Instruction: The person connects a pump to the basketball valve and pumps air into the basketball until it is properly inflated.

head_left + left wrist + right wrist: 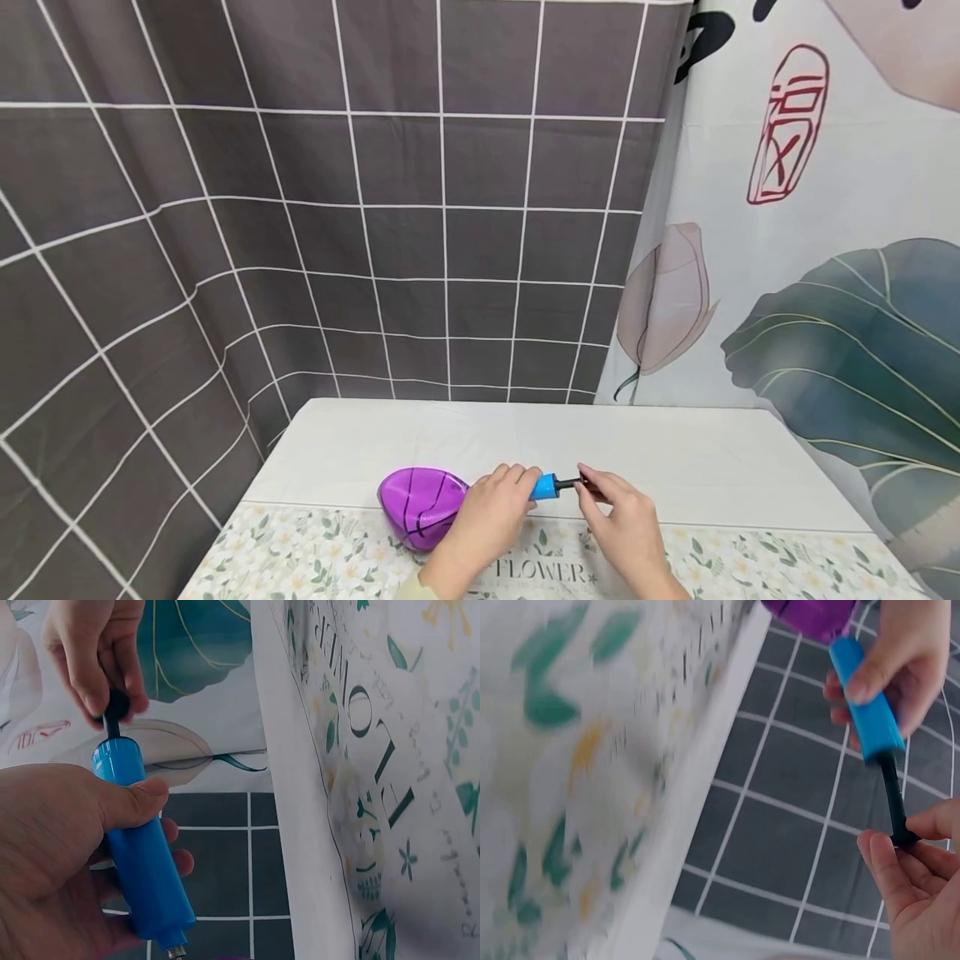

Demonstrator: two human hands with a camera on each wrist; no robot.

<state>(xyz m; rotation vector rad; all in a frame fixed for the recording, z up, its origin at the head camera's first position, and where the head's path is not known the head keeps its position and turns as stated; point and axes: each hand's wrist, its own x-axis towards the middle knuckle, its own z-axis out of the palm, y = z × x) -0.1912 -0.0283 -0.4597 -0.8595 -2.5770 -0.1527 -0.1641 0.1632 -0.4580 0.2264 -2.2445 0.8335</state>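
A purple ball (420, 504) with black lines, dented and partly flat, lies at the left on the table. My left hand (491, 508) wraps round the blue barrel of a hand pump (142, 855), beside the ball. A metal needle (176, 951) sticks out of the barrel's lower end; in the right wrist view that end meets the ball (810, 613), but whether the needle is inside cannot be seen. With fingertips and thumb, my right hand (622, 517) pinches the black plunger handle (904, 838). Part of the plunger's black rod (892, 791) shows outside the barrel.
The table has a plain white rear strip (345, 442) and a floral cloth (300, 554) with lettering in front. A dark grid curtain (487, 242) hangs behind and to the left. At the right hangs a white curtain (720, 333) with leaf prints.
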